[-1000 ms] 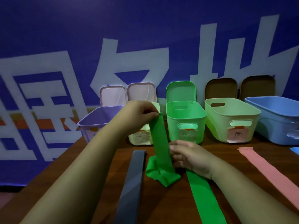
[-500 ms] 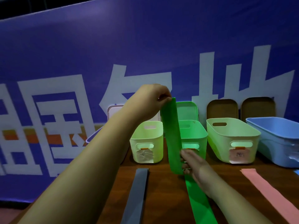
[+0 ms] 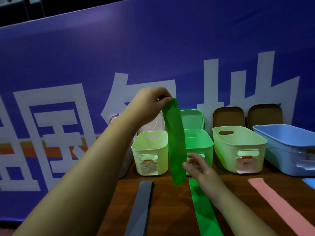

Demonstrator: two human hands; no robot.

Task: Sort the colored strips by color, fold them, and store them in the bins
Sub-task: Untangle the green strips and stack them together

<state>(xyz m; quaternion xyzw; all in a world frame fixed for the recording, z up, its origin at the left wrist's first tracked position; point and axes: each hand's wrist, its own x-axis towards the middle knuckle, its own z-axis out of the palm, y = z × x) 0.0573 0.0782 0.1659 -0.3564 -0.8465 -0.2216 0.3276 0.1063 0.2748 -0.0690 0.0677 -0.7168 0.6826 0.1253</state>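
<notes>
Strip [image 3: 176, 142]: green, now lifted clear of the table [image 3: 167, 201], hanging straight where it earlier bunched.
Left hand [image 3: 150, 106]: pinches its top end.
Right hand [image 3: 198, 166]: fingers loosely spread beside the lower end, blurred; no grip visible.
Meaning: ready to fold, then green bin [image 3: 199, 143].

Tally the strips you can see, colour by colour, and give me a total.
Green strips: 2, one hanging from the left hand at, one flat on the table at
Grey strip: 1
Pink strip: 1
Total: 4. A blue sliver at the right edge may be another strip; I cannot tell.
</notes>
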